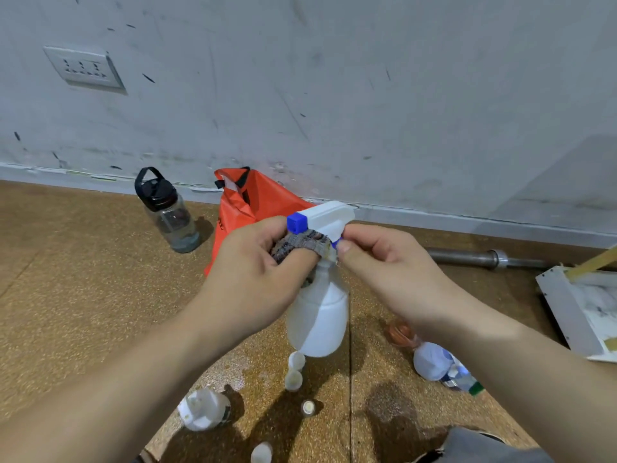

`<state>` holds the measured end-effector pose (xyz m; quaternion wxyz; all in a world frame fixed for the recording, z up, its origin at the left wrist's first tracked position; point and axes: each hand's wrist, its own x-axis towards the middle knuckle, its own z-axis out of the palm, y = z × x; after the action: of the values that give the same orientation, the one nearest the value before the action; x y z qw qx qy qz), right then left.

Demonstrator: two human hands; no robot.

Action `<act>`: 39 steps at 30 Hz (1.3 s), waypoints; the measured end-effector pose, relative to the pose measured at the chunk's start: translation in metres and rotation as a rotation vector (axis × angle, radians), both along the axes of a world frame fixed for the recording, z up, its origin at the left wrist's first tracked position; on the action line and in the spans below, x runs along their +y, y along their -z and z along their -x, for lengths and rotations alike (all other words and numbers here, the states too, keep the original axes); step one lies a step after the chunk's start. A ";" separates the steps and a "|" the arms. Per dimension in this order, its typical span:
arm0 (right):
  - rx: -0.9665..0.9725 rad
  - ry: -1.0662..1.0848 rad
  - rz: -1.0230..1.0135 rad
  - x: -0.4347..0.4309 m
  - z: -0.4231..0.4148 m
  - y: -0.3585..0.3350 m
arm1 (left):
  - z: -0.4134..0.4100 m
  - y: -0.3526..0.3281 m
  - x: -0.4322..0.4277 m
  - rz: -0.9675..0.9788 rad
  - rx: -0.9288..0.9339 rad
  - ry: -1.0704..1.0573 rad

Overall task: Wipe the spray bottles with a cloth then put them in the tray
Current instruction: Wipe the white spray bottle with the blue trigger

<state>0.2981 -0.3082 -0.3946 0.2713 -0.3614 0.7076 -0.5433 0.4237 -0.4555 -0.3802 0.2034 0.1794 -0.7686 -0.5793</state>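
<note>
Wiping step: left hand (253, 265) rubs cloth (300, 243) round spray bottle (319, 315) neck; right hand (384, 269) pinches the cloth's other end. Next: tray (564, 315) at floor's right edge.

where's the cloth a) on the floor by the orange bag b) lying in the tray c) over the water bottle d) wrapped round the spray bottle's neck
d: the cloth wraps the neck of the spray bottle under its blue nozzle, gripped by the left hand

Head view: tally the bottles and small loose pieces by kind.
Spray bottle, held: 1
Water bottle: 1
Floor bottles, lying: 3
Small white pieces: 4
Total: 9
Orange item: unclear, uncounted.
</note>
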 end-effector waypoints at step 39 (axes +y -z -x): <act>-0.151 0.186 0.026 -0.004 -0.012 -0.017 | -0.004 0.030 0.057 -0.296 -0.100 0.003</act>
<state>0.3103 -0.3119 -0.3778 0.2676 -0.2558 0.7083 -0.6010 0.4277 -0.3985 -0.4106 0.1352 0.2349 -0.6845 -0.6768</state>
